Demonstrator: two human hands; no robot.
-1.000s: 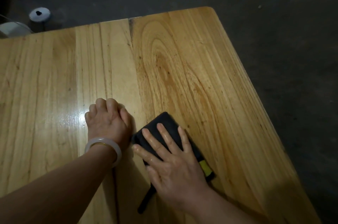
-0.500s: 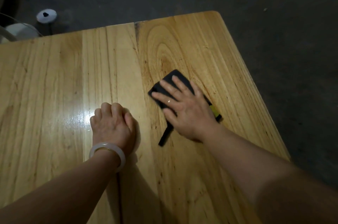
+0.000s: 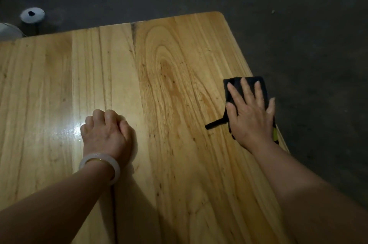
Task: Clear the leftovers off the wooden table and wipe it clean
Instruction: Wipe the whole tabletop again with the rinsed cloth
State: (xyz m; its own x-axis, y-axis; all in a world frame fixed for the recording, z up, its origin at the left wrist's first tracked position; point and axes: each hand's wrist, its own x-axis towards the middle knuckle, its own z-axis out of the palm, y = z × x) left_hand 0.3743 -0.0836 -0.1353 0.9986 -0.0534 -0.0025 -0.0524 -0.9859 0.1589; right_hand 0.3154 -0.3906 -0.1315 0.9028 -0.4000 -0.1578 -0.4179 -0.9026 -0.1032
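right grip (image 3: 252, 116) flat and released, palm pressing the black cloth (image 3: 250, 84), seemingly soft and limp, at the bench (image 3: 179, 64) edge; left grip (image 3: 107, 134) clenched.

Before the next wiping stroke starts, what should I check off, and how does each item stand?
1. Right hand flat on the black cloth: ok.
2. Cloth fully on the wooden table: not ok, its far corner hangs past the right edge.
3. Left hand apart from the cloth: ok, it rests on the table with its fingers curled.
4. Cloth's strap free: ok, it trails on the wood.
5. Leftovers gone: cannot tell, only part of the table shows.
6. Surface dry: cannot tell, there is glare beside the left hand.
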